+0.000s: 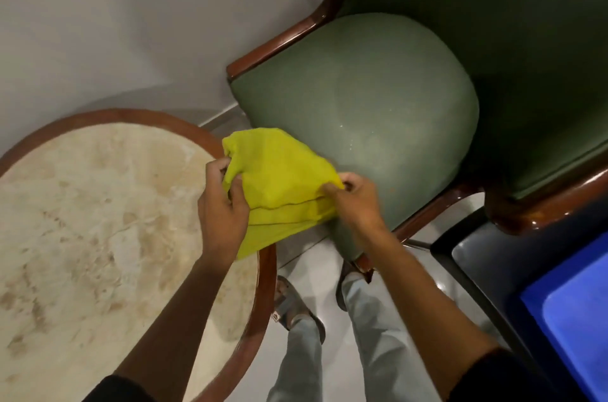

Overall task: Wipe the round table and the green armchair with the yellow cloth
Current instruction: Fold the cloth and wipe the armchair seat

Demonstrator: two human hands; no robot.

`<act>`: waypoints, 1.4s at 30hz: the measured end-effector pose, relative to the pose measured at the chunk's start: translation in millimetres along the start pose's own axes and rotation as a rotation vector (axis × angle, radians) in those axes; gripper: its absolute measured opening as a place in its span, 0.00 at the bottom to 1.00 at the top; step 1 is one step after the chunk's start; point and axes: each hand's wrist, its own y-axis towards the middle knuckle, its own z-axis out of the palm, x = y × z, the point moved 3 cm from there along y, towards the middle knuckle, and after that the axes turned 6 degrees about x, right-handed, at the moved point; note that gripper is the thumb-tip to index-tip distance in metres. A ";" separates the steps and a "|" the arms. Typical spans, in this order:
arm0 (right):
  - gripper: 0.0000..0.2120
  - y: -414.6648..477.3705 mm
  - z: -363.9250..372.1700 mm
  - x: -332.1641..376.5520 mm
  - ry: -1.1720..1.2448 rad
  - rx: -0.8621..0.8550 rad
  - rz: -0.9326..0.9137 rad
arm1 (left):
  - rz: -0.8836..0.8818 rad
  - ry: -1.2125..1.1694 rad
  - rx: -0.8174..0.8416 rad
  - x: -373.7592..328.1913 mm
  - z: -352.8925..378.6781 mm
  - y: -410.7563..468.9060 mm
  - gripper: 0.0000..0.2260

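Cloth: we hold a folded yellow cloth mid-frame, between table and chair.
Left hand: our fingers closed on its left edge.
Right hand: pinching its right edge.
Table: round marble-topped wooden table, lower left.
Chair: green upholstered wooden-armed armchair, upper right.

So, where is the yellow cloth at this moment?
The yellow cloth is mid-frame, held up between the left hand and right hand, over the gap between round table and green armchair.

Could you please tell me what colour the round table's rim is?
Reddish-brown polished wooden rim, seen in the head view.
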 end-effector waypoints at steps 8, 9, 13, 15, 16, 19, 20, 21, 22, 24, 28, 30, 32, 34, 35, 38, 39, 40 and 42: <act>0.06 7.9 -136.6 12.7 -0.189 -0.450 -0.090 | -0.055 -0.131 0.249 -66.7 114.4 44.6 0.16; 0.13 13.5 -138.0 5.4 -0.288 -0.496 -0.058 | -0.065 -0.059 0.297 -62.9 123.7 53.5 0.19; 0.30 40.2 -96.4 -1.6 -0.670 -0.533 -0.226 | 0.224 0.402 0.258 -36.8 122.5 119.8 0.26; 0.37 65.9 -61.3 -6.9 -0.835 -0.390 -0.281 | 0.365 0.608 0.343 -17.7 123.6 163.9 0.27; 0.40 80.8 -47.9 -11.1 -0.910 -0.339 -0.290 | 0.402 0.698 0.390 -5.7 125.3 182.9 0.27; 0.41 113.0 -33.6 -23.3 -1.029 -0.333 -0.266 | 0.395 0.784 0.474 24.1 132.3 210.8 0.30; 0.39 117.7 -33.5 -25.8 -1.046 -0.359 -0.272 | 0.385 0.767 0.473 29.8 134.9 212.2 0.31; 0.36 120.7 -34.6 -26.2 -1.055 -0.382 -0.289 | 0.385 0.749 0.458 32.7 136.8 212.1 0.31; 0.32 122.7 -36.4 -25.9 -1.065 -0.395 -0.301 | 0.387 0.734 0.451 33.8 138.0 211.5 0.31; 0.28 125.7 -42.0 -24.5 -1.083 -0.397 -0.306 | 0.380 0.712 0.475 32.8 138.1 212.3 0.31; 0.29 120.1 -34.6 -23.6 -1.043 -0.326 -0.318 | 0.397 0.726 0.483 32.6 138.8 211.4 0.31; 0.35 110.1 -15.5 -29.2 -1.134 -0.232 -0.400 | 0.402 0.726 0.481 34.9 142.0 210.0 0.31; 0.36 105.0 -4.8 -35.4 -1.210 -0.183 -0.484 | 0.404 0.725 0.476 39.2 143.7 211.1 0.31; 0.34 111.6 -10.2 -34.3 -1.231 -0.180 -0.531 | 0.413 0.724 0.472 42.7 143.4 212.9 0.31; 0.33 118.4 -17.4 -30.9 -1.229 -0.204 -0.524 | 0.420 0.725 0.466 43.2 143.5 213.0 0.31; 0.36 148.1 -55.9 -14.0 -1.128 -0.405 -0.311 | 0.422 0.715 0.458 41.9 142.6 211.4 0.31; 0.39 155.5 -71.8 -8.8 -1.063 -0.472 -0.219 | 0.416 0.707 0.462 40.2 141.7 211.2 0.31; 0.40 159.5 -83.3 -5.5 -1.003 -0.518 -0.152 | 0.409 0.705 0.466 38.2 140.5 211.1 0.31; 0.42 159.0 -81.9 -4.4 -0.969 -0.528 -0.131 | 0.395 0.714 0.470 34.7 138.0 210.4 0.31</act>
